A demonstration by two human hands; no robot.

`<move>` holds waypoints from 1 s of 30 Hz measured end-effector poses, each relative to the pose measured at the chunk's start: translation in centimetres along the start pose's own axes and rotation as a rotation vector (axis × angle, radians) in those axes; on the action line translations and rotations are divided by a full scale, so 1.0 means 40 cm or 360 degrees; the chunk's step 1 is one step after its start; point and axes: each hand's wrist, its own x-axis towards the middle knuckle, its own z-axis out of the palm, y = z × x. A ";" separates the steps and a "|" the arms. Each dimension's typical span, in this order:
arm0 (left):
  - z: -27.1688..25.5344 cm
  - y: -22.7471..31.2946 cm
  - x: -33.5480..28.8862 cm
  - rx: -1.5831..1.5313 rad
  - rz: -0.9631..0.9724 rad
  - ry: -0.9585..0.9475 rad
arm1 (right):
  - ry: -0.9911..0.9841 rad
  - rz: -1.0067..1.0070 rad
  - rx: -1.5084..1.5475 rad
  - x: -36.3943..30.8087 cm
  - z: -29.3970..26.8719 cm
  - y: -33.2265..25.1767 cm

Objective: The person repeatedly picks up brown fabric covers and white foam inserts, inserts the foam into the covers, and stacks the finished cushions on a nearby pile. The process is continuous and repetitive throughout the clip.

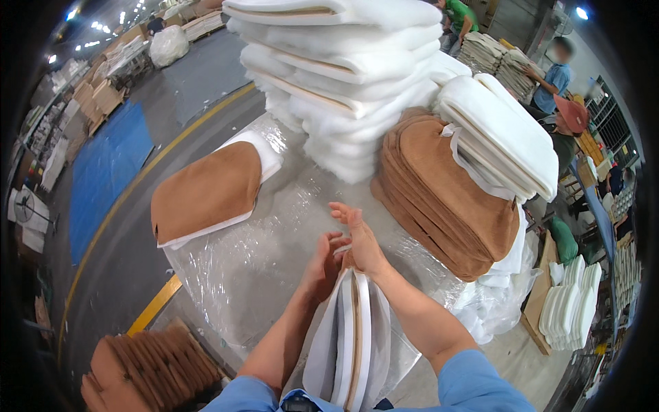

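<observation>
A padded cushion piece [357, 329] stands on edge between my forearms, its white and grey layers around a tan middle layer. At its brown far tip my left hand [326, 266] presses against one side, fingers curled. Against the other side lies the palm of my right hand [364, 246], its fingers pointing away from me. What the inner fingers grip is partly hidden. On the table ahead left lies a brown, rounded fabric panel [209, 189] over white padding. To the right sits a stack of brown panels [446, 199].
Plastic film covers the table [233, 295]. A tall stack of white padding [336, 62] rises at the back, with folded white pads [501, 130] beside it. Brown pieces [151, 364] stand low at left. A person in blue [555, 81] works far right.
</observation>
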 end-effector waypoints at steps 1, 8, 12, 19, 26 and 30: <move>-0.012 0.007 0.025 0.0148 0.0015 0.0099 | -0.0004 0.0085 0.0110 -0.004 0.017 0.009; -0.041 -0.022 0.087 0.0226 0.0059 0.0268 | -0.0121 -0.0239 -0.0172 0.016 0.030 0.098; 0.006 -0.004 0.090 0.0364 -0.0045 0.0406 | -0.0046 -0.0333 -0.0184 0.015 0.019 0.129; -0.061 0.015 0.117 0.0903 -0.0023 0.0486 | -0.0026 -0.0661 -0.0525 0.019 0.049 0.103; -0.044 0.042 0.070 -0.0116 -0.0120 0.0023 | -0.0161 -0.0620 -0.0495 -0.093 -0.076 0.094; -0.042 0.055 0.023 -0.0147 -0.0157 -0.0184 | -0.0379 -0.0829 -0.0952 -0.129 -0.063 -0.057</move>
